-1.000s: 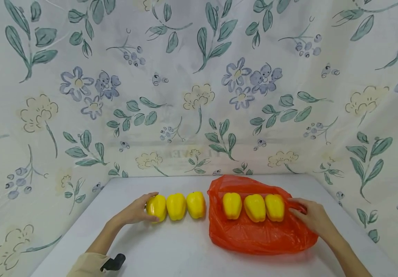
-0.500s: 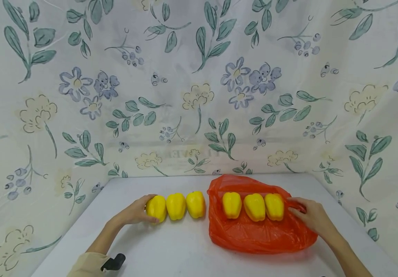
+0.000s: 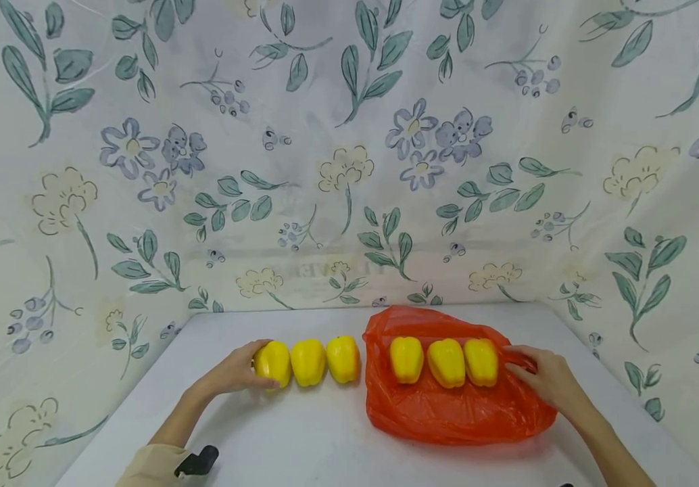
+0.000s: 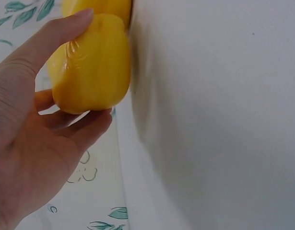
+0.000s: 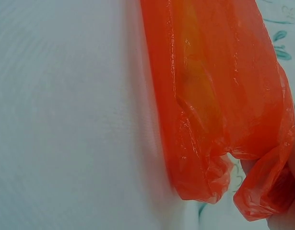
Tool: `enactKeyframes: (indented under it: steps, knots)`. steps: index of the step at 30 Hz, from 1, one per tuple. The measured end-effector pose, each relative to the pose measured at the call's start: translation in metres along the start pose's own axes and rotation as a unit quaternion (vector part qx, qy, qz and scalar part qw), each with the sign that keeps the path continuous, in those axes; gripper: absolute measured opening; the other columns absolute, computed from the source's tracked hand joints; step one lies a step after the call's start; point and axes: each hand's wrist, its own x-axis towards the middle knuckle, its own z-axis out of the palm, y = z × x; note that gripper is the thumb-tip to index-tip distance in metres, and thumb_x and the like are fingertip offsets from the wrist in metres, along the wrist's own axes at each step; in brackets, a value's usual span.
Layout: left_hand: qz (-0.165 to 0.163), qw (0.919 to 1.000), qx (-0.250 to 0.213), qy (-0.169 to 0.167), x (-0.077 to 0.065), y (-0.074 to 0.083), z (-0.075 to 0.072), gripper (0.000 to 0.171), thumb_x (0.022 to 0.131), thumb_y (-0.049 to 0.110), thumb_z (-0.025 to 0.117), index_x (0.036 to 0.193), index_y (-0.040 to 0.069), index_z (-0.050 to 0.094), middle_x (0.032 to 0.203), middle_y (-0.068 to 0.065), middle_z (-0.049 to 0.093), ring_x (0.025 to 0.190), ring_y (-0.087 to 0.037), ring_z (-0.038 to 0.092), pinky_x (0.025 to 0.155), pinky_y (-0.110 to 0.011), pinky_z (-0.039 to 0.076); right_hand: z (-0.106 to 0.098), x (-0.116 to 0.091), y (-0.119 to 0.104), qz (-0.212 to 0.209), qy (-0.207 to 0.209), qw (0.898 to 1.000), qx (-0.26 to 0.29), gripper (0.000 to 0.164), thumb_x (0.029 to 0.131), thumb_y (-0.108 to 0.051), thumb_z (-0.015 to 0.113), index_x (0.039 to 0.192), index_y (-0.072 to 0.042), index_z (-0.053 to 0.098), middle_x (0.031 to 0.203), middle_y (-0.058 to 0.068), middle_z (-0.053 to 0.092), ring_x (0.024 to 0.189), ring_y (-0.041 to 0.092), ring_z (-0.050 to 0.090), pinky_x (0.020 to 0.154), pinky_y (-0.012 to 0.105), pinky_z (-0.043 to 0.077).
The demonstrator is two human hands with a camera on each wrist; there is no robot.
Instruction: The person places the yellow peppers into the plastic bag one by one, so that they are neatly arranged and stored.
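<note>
In the head view my left hand (image 3: 241, 368) holds the leftmost yellow bell pepper (image 3: 273, 364), thumb on the near side and fingers round the far side. The left wrist view shows the thumb and fingers against that pepper (image 4: 97, 72). Right of it stand two more yellow bell peppers, a middle one (image 3: 309, 362) and a right one (image 3: 343, 359). My right hand (image 3: 547, 379) grips the right edge of a red plastic bag (image 3: 447, 419). Three yellow bell peppers (image 3: 447, 363) sit in a row within the bag's outline, their tops uncovered. The right wrist view shows bunched plastic (image 5: 265, 191) between the fingers.
Everything rests on a white table (image 3: 288, 433). A floral curtain (image 3: 301, 203) hangs behind and along both sides. A black strap end (image 3: 199, 461) sticks out from the left sleeve (image 3: 151, 467).
Both hands keep their holds on the pepper and the bag. The head view has shifted very slightly; the peppers and bag show no clear movement on the table.
</note>
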Motion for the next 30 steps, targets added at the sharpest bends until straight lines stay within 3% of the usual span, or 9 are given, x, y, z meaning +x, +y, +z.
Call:
enactKeyframes:
  steps: [7, 15, 24, 30]
  knots:
    - [0.021, 0.9996, -0.007, 0.017, 0.001, 0.004, -0.012, 0.092, 0.074, 0.043, 0.083, 0.145, 0.003, 0.040, 0.140, -0.015, 0.054, 0.119, -0.027, 0.056, 0.104, -0.052, 0.047, -0.003, 0.001, -0.001, -0.005, 0.004, 1.000, 0.006, 0.038, 0.089, -0.017, 0.071, 0.124, -0.003, 0.065, 0.116, 0.024, 0.068, 0.100, 0.037, 0.065, 0.080, 0.047, 0.059]
    - [0.042, 0.9983, -0.010, 0.040, -0.003, 0.020, -0.022, 0.093, 0.076, 0.044, 0.081, 0.147, 0.004, 0.037, 0.141, -0.015, 0.052, 0.117, -0.026, 0.055, 0.103, -0.054, 0.048, -0.002, 0.000, -0.001, -0.001, -0.002, 1.000, 0.007, 0.038, 0.089, -0.016, 0.070, 0.125, -0.003, 0.065, 0.118, 0.024, 0.067, 0.102, 0.038, 0.064, 0.081, 0.047, 0.059]
    - [0.084, 0.9950, -0.016, 0.053, 0.000, 0.055, -0.020, 0.094, 0.075, 0.040, 0.083, 0.149, 0.005, 0.036, 0.142, -0.014, 0.051, 0.120, -0.027, 0.055, 0.105, -0.053, 0.047, -0.002, 0.001, 0.000, 0.001, -0.003, 1.000, 0.004, 0.039, 0.089, -0.017, 0.071, 0.124, -0.004, 0.065, 0.117, 0.024, 0.068, 0.100, 0.036, 0.064, 0.082, 0.047, 0.059]
    - [0.106, 0.9934, -0.024, 0.037, 0.003, 0.078, -0.020, 0.096, 0.073, 0.041, 0.085, 0.148, 0.007, 0.037, 0.141, -0.011, 0.053, 0.121, -0.026, 0.055, 0.105, -0.053, 0.047, -0.002, 0.001, 0.000, -0.004, 0.003, 1.000, 0.004, 0.038, 0.088, -0.016, 0.071, 0.123, -0.003, 0.065, 0.115, 0.024, 0.068, 0.097, 0.035, 0.065, 0.080, 0.046, 0.060]
